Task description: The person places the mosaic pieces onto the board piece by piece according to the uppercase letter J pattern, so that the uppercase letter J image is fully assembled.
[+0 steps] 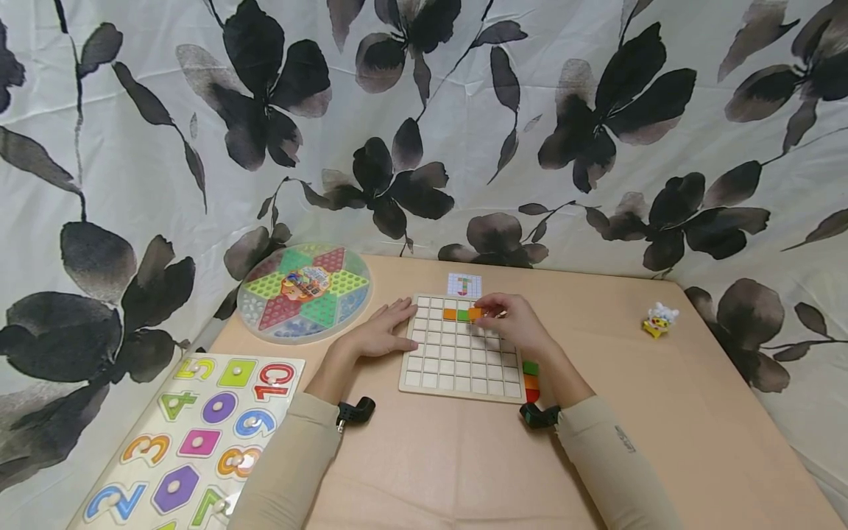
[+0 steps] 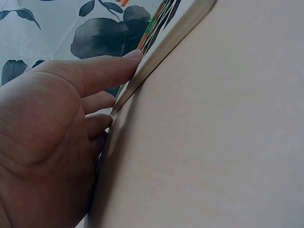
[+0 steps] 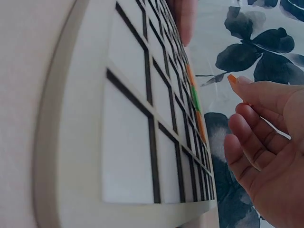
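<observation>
A white gridded board (image 1: 464, 366) with a pale wooden rim lies on the table. In one of its upper rows sit an orange tile (image 1: 450, 314), a green tile (image 1: 462, 315) and another orange tile (image 3: 200, 124). My right hand (image 1: 513, 322) is over the board's upper right part, pinching a small orange tile (image 3: 232, 81) between thumb and finger, apart from the board in the right wrist view. My left hand (image 1: 379, 331) rests at the board's left edge, fingers extended, its thumb (image 2: 114, 71) touching the rim. Part of the row is hidden by the right fingers.
Behind the board lies a small patterned card (image 1: 464, 285). Green, orange and red tiles (image 1: 531, 382) lie along its right side. A round star-patterned game board (image 1: 252, 309) and a number puzzle (image 1: 218, 379) are at left; a small toy figure (image 1: 659, 321) stands at right.
</observation>
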### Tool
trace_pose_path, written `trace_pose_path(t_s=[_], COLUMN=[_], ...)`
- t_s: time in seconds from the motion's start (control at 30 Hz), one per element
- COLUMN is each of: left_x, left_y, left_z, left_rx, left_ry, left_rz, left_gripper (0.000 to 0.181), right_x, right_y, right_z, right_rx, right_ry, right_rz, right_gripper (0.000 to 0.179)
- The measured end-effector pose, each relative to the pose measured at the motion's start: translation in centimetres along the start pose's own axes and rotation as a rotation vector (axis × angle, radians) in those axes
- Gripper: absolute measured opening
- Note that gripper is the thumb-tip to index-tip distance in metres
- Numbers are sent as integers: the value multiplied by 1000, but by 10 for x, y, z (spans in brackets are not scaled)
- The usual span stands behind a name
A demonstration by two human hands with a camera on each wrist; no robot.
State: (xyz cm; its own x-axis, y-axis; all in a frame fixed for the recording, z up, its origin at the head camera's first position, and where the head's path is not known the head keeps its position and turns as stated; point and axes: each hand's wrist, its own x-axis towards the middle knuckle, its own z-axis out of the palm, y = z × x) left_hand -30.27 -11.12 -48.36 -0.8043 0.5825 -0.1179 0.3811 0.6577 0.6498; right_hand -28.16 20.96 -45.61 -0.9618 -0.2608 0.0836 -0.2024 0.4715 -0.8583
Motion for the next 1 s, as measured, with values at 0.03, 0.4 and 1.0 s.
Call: trace_pose_path(t_s=[0.03,0.4,1.0], left_x=[0,1,1], left_y=[0,1,2], left_z=[0,0,0], left_rx=[0,22,8], left_ry=[-1,-5,1], left_rz=[0,6,-1], left_gripper=[89,89,88], right_x=[1,6,12], right_y=[1,4,10], right_z=[1,7,16], right_rx=[-3,-81,-137], right_ry=[-4,-46,-124], right_rz=[-2,18,-12], right_gripper=[29,26,23])
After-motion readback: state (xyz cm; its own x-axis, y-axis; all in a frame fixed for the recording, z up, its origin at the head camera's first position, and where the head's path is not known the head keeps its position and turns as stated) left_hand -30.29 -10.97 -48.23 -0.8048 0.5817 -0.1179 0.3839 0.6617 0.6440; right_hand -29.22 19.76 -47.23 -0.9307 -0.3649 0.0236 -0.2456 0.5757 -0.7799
